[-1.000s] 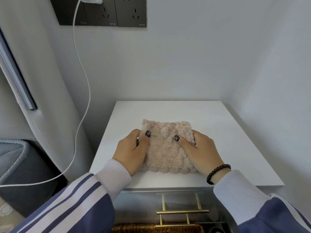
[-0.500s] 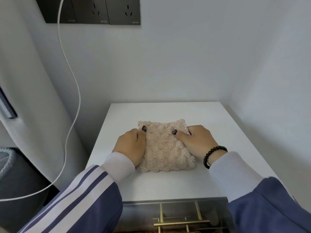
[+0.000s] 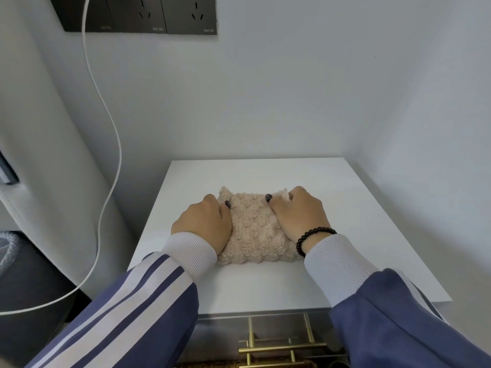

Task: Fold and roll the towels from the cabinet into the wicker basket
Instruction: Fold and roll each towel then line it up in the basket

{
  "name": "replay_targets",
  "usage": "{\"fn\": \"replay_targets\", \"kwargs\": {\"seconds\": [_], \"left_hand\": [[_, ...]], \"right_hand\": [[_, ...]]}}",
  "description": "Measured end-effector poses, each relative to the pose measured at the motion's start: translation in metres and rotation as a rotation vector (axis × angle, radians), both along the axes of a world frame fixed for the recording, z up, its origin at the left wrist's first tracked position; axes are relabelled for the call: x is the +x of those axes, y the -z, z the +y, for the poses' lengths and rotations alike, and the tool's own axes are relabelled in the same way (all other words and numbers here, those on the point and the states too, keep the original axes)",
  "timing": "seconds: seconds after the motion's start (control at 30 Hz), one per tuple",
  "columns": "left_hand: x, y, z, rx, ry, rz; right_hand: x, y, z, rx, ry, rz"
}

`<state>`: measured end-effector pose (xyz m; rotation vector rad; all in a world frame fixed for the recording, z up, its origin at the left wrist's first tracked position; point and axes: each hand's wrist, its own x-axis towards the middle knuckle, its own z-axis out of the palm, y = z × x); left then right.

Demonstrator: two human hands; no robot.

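Note:
A beige, bumpy towel point(image 3: 253, 229), folded into a small square, lies on the white cabinet top point(image 3: 345, 235). My left hand point(image 3: 203, 223) grips its far left corner, thumb on top and fingers curled round the edge. At the far right corner my right hand point(image 3: 300, 216) holds the towel the same way, thumb pressed on top. A thin strip of the wicker basket point(image 3: 212, 365) shows at the bottom edge, below the cabinet.
Brass handles point(image 3: 281, 347) sit on the cabinet front under the top. A white cable point(image 3: 111, 144) hangs from the dark wall sockets point(image 3: 159, 14) at the left. Walls close the cabinet in behind and on the right. A dark seat point(image 3: 24, 282) stands at the left.
Both hands have slid from the towel's middle toward its far edge, and the fingers have curled round the far corners. The view has tilted up a little.

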<state>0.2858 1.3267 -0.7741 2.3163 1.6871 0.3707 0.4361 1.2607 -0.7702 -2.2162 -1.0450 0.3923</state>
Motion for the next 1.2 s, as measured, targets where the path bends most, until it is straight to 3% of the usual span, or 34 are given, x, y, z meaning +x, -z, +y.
{"fn": "replay_targets", "kwargs": {"seconds": [0.13,0.23,0.37,0.5,0.6,0.73,0.83,0.93,1.03,1.2], "left_hand": [[0.0,-0.002,-0.001,0.048,0.013,0.05],[-0.001,-0.004,-0.001,0.062,0.017,0.059],[-0.003,-0.004,-0.004,0.222,0.055,0.029],[-0.006,0.002,-0.009,0.433,0.346,-0.1],[-0.011,0.008,-0.025,0.505,0.528,-0.011],[-0.019,0.015,-0.041,0.427,0.626,0.21],[-0.031,0.021,-0.046,0.172,0.632,0.197],[-0.041,0.018,-0.056,0.076,0.65,0.166],[-0.047,0.016,-0.067,0.101,0.637,0.15],[-0.055,0.022,-0.067,0.303,0.628,0.009]], "right_hand": [[-0.013,0.003,-0.018,0.354,-0.171,-0.532],[-0.008,0.009,-0.032,0.48,-0.35,-0.676],[0.008,0.008,-0.057,0.403,-0.579,-0.615],[0.009,-0.005,-0.075,0.06,-0.672,-0.391],[0.005,-0.007,-0.081,-0.101,-0.662,-0.341],[-0.003,0.001,-0.085,-0.193,-0.638,-0.332],[-0.012,-0.002,-0.091,-0.185,-0.61,-0.344],[-0.014,-0.002,-0.097,-0.18,-0.579,-0.384],[-0.018,-0.002,-0.104,-0.172,-0.563,-0.404],[-0.027,-0.002,-0.108,-0.141,-0.532,-0.526]]}}
